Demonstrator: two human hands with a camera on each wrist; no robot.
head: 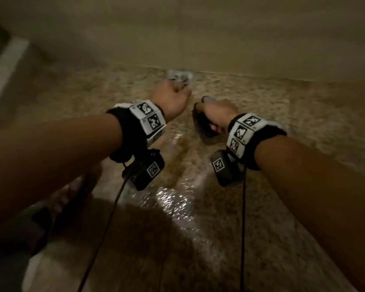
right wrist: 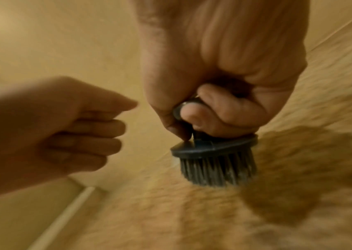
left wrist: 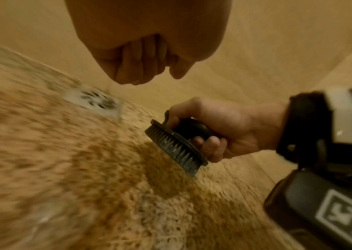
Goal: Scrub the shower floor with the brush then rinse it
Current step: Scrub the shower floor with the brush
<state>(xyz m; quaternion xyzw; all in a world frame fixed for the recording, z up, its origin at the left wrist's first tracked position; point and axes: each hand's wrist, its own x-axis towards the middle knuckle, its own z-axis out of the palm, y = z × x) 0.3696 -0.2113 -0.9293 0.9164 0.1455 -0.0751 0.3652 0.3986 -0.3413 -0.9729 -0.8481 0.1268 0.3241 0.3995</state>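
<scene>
My right hand (head: 217, 114) grips the handle of a black scrub brush (head: 202, 125) over the speckled shower floor (head: 272, 207). In the left wrist view the right hand (left wrist: 224, 128) holds the brush (left wrist: 177, 150) tilted, its lower end close to the floor above its own shadow. The right wrist view shows the bristles of the brush (right wrist: 218, 167) pointing down under the right hand (right wrist: 224, 108); whether they touch the floor I cannot tell. My left hand (head: 172, 96) hangs just left of the brush, fingers curled in, holding nothing; the left hand (left wrist: 141, 67) (right wrist: 80, 135) is apart from the brush.
A square metal drain (head: 180, 75) (left wrist: 98, 101) sits at the foot of the beige wall (head: 219, 34), just beyond the left hand. A wet sheen (head: 173, 199) runs down the middle of the floor. A white strip (head: 4, 72) borders the far left. Cables hang from both wrist units.
</scene>
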